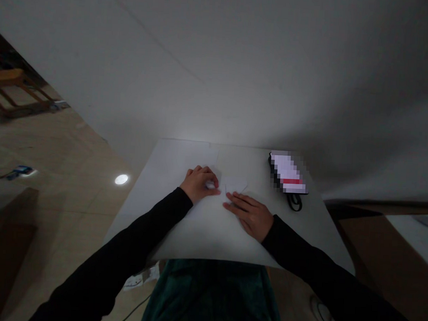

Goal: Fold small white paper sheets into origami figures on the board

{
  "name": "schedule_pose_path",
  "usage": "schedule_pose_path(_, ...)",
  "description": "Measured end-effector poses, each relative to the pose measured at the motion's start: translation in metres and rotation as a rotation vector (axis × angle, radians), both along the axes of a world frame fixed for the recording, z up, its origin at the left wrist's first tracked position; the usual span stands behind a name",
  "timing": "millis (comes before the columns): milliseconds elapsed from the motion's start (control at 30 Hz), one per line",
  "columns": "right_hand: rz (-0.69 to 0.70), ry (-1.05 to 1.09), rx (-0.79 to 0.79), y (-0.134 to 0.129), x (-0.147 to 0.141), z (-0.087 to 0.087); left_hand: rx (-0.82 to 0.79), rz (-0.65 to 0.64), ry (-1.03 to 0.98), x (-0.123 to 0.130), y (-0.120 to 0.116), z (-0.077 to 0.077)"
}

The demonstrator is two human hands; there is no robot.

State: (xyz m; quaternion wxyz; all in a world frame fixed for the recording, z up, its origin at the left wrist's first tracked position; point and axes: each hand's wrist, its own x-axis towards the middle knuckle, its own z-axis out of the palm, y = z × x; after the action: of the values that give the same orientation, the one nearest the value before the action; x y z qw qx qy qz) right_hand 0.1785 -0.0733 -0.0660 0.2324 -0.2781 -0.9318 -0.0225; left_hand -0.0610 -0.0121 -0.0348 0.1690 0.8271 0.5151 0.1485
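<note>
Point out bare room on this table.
Room lies past the left hand, toward the far left corner, and along the near edge by the right hand. It's crowded at the white paper between them and around the blurred object and cable.

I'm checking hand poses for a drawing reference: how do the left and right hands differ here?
The left hand is curled, with its fingers bunched, while the right hand lies flatter, with its fingers extended. The left hand sits farther forward than the right hand. The left hand's fingertips reach the small white paper piece, while the right hand's fingers lie just below it. Both rest on the white surface and come from black sleeves.
</note>
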Motion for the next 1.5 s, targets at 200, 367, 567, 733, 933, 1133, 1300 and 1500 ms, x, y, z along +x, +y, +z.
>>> schedule_pose_path(200, 0.019, 0.011, 0.015, 0.001, 0.000, 0.000, 0.003, 0.059, -0.020, -0.011, 0.011, 0.000)
schedule_pose_path(367, 0.028, 0.014, 0.011, 0.001, 0.000, 0.002, 0.140, -0.053, -0.065, -0.021, 0.017, -0.002)
schedule_pose_path(567, 0.032, 0.016, 0.028, 0.002, 0.000, 0.000, 0.141, -0.528, -0.220, 0.000, -0.007, -0.003)
schedule_pose_path(733, 0.033, 0.005, 0.022, 0.002, 0.000, -0.003, -0.056, -0.514, -0.296, 0.013, -0.017, -0.010)
schedule_pose_path(933, 0.018, 0.007, 0.018, 0.002, 0.000, -0.003, -0.011, -0.336, -0.230, 0.001, -0.003, -0.008)
schedule_pose_path(1133, 0.011, 0.021, 0.050, 0.002, -0.001, -0.003, 0.113, 0.028, 0.036, -0.003, -0.008, -0.005)
schedule_pose_path(1300, 0.011, 0.044, 0.047, 0.002, -0.002, -0.003, 0.208, 0.080, 0.064, 0.003, -0.015, -0.009)
schedule_pose_path(1500, 0.018, 0.036, 0.038, 0.001, -0.001, -0.006, 0.153, 0.074, 0.034, 0.010, -0.014, -0.008)
